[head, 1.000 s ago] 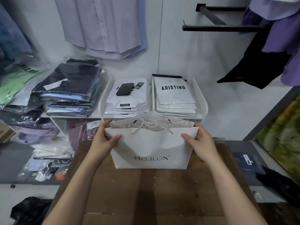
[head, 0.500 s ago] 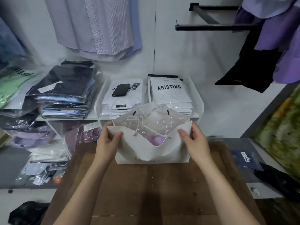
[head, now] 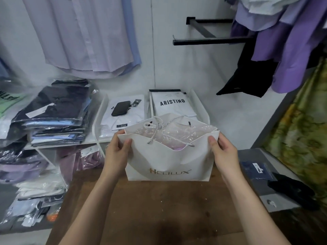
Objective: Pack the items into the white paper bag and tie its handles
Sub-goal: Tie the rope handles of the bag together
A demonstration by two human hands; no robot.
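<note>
— Where is the white paper bag (head: 168, 161) on your feed?
— I see it upright, marked HELILUX, with the wooden table (head: 159, 206) under it. Its mouth gapes and the front panel sags forward.
— And the grip?
— The left hand (head: 116, 152) pinches the bag's left top corner, thumb on the front. The right hand (head: 223, 152) pinches the right corner the same way.
— Contents?
— A plastic-wrapped pink garment (head: 177, 137) lies inside the bag. The twisted cord handles (head: 156, 128) are knotted over its mouth. Behind the bag, a black phone (head: 120, 108) rests on folded shirts (head: 123, 119).
</note>
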